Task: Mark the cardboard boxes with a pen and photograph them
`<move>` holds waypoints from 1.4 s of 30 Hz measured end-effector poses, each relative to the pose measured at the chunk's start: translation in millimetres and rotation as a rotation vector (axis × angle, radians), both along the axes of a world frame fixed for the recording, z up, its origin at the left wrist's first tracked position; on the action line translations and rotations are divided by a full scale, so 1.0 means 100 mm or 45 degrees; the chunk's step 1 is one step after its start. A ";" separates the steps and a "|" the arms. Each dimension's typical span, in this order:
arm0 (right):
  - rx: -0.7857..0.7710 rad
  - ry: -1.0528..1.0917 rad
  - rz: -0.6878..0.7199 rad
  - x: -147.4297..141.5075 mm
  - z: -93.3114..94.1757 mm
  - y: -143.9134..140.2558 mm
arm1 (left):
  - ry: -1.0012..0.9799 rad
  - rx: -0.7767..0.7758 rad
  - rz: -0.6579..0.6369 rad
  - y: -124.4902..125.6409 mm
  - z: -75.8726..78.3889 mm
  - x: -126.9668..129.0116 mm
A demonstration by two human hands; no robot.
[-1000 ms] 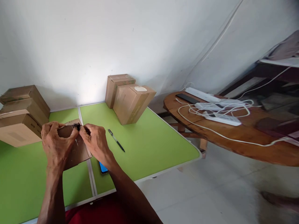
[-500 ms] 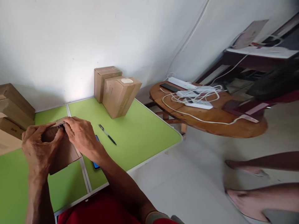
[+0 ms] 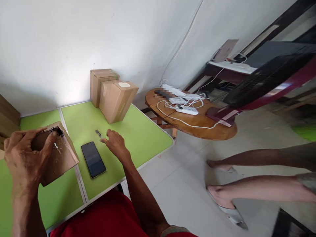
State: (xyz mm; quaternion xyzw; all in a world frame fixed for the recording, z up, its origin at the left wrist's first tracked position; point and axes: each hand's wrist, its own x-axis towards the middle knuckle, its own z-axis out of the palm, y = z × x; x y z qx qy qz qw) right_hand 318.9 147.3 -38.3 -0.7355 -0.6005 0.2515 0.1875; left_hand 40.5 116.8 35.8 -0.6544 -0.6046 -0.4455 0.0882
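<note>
My left hand (image 3: 28, 153) grips a small cardboard box (image 3: 60, 158) at the table's left part, thumb on top and fingers over its far side. A dark hole with ragged edges shows at the box's far corner, close to the thumb. Further right, my right hand (image 3: 115, 143) is closed on a pen (image 3: 98, 132) lying on the green table (image 3: 138, 141). One end of the pen sticks out past the fingertips; the hand hides the rest. Between the hands a smartphone (image 3: 93, 159) lies flat, its screen dark.
Two taped cardboard boxes (image 3: 118, 102) stand by the wall, and more boxes (image 3: 8, 115) are at the left edge. A round wooden table (image 3: 197, 126) holds white power strips and cables (image 3: 187, 105). Beside it is a dark fan (image 3: 266, 79). Another person's legs (image 3: 259, 189) are at right.
My right hand has left the box and moved right onto the pen, uncovering the phone and the box's hole. The phone's screen looked blue before. The view has swung right.
</note>
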 end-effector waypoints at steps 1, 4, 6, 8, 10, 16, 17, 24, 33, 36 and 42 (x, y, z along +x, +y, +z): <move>-0.078 -0.033 -0.043 0.06 -0.09 0.01 | -0.005 0.000 0.010 0.00 -0.01 0.00; -0.136 0.018 -0.059 0.13 -0.30 0.05 | 0.000 -0.005 0.008 0.02 -0.02 -0.01; -0.105 0.112 -0.039 0.14 -0.36 0.07 | 0.023 -0.029 -0.003 0.02 -0.01 -0.03; -0.048 0.236 0.007 0.13 -0.33 0.07 | 0.047 -0.071 0.004 0.01 -0.01 -0.06; 0.056 0.506 0.088 0.08 -0.21 0.04 | 0.079 -0.113 0.015 0.01 0.00 -0.09; 0.506 1.750 0.540 -0.54 0.30 -0.12 | 0.139 -0.202 -0.077 -0.01 0.01 -0.18; 0.547 1.789 0.553 -0.69 0.36 -0.14 | 0.133 -0.203 -0.087 -0.02 0.00 -0.19; 0.689 1.796 0.338 -1.20 0.36 -0.17 | 0.115 -0.177 -0.058 -0.05 -0.07 -0.15; 0.793 1.706 0.358 -1.16 0.31 -0.15 | 0.202 -0.232 0.013 -0.12 -0.05 -0.08; 0.825 1.621 0.399 -1.14 0.35 -0.15 | 0.219 -0.227 0.017 -0.12 -0.05 -0.07; 0.739 1.537 0.500 -1.01 0.36 -0.19 | 0.249 -0.259 0.058 -0.11 -0.03 -0.08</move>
